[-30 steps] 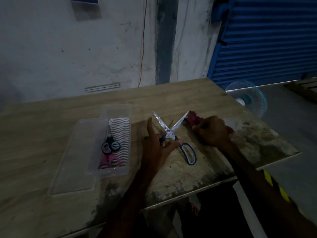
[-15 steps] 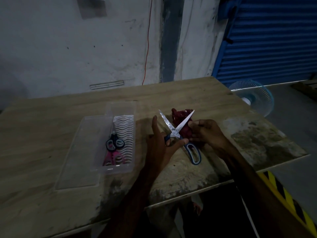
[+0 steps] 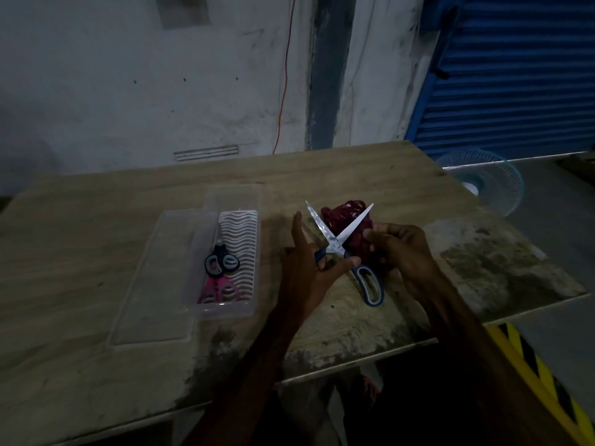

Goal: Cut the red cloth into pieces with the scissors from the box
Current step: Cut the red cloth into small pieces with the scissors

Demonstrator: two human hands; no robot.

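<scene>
- Two scissors [image 3: 336,244] blades gape wide; left hand [image 3: 306,272] grips handle, forefinger straight.
- Bunched red cloth [image 3: 346,217] pinched by right hand [image 3: 402,249], 3 o'clock of pivot; fingertips [image 3: 367,235] risk a nick.

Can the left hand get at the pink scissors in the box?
Probably not at once: the left hand grips the blue scissors. The way itself looks free: the box is open and the pink scissors lie uncovered.

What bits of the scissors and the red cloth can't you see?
Head view: the left hand hides one handle loop of the scissors.
Head view: the right hand covers the red cloth's near part; dim light hides any cuts.
Head view: black scissors cover the pink scissors' blades in the box.
</scene>
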